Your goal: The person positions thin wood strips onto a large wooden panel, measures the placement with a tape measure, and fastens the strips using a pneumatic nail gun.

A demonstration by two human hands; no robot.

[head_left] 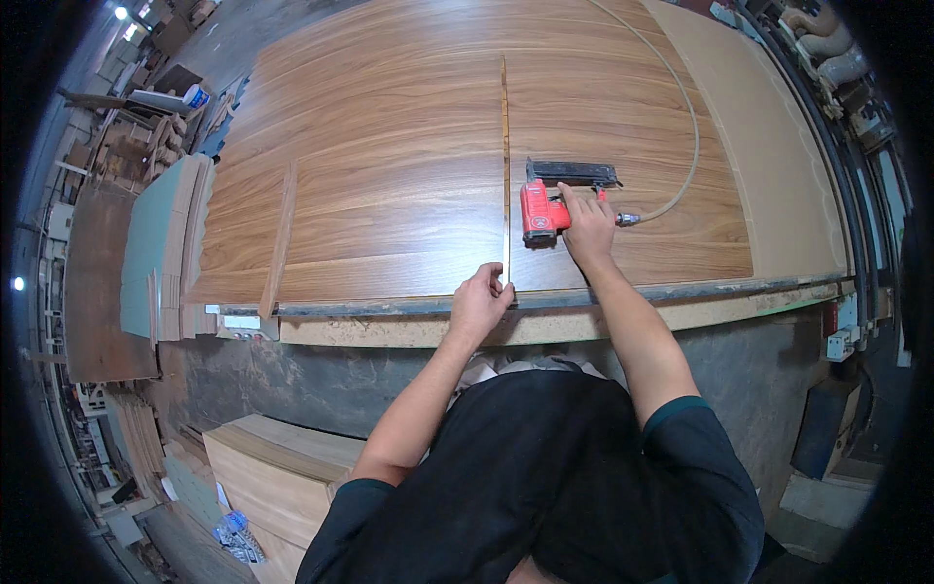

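A thin narrow strip (506, 165) runs away from me across a large wood-grain panel (399, 127). At its near end, by the panel's front edge, my left hand (477, 302) pinches the strip between thumb and fingers. To the right of the strip is a red and black air nail gun (537, 216), on or just over the panel; I cannot tell whether it touches. My right hand (590, 232) is closed around its handle, with one finger reaching toward the black magazine. A pale air hose (697, 127) joins the gun beside that hand.
A loose wooden strip (282, 238) lies on the panel's left side. Brown board (778, 136) borders the panel on the right. Stacked boards (161, 248) stand at the left, and more wooden boards (277, 472) sit at the lower left. Pipes and machinery line the right side.
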